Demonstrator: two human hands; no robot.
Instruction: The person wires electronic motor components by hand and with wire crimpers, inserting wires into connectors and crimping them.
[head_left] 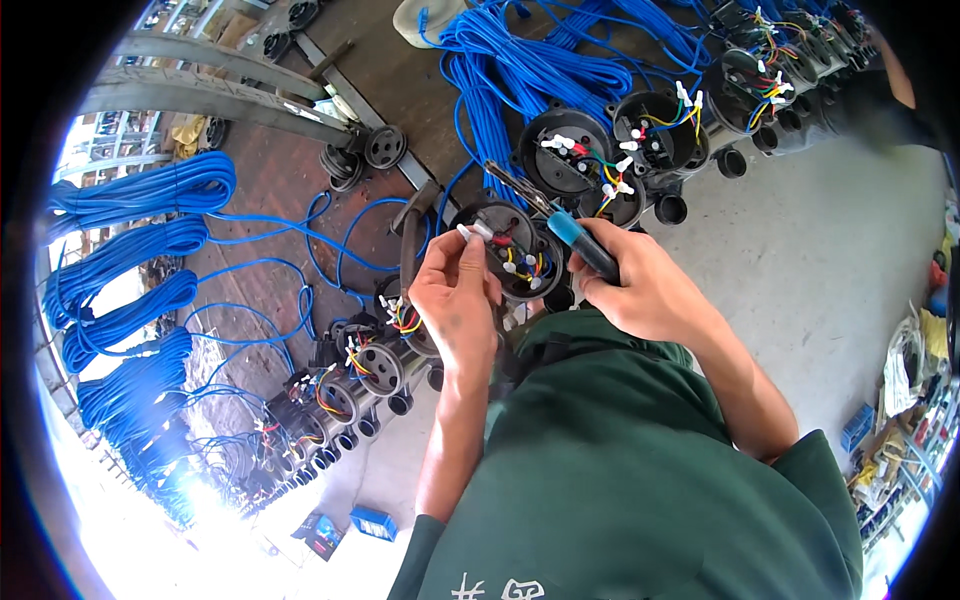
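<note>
My left hand [455, 295] pinches a small white wire connector [482, 230] between thumb and fingertips, over an open round black housing [508, 216] in front of me. Coloured wires with white caps [520, 268] stick up inside this housing. My right hand [645, 285] is closed around the blue and black handles of pliers [566, 228]. Their metal jaws point up and left, above the housing's rim and apart from the connector. Just beyond stands another open round black housing [565, 180] with white-capped wires.
Similar housings [380, 368] run in a row toward the lower left and the upper right. Blue cable coils [480, 60] lie on the brown table [270, 190] and at the left. A metal beam [230, 95] crosses the upper left. Blue boxes [373, 522] sit on the floor.
</note>
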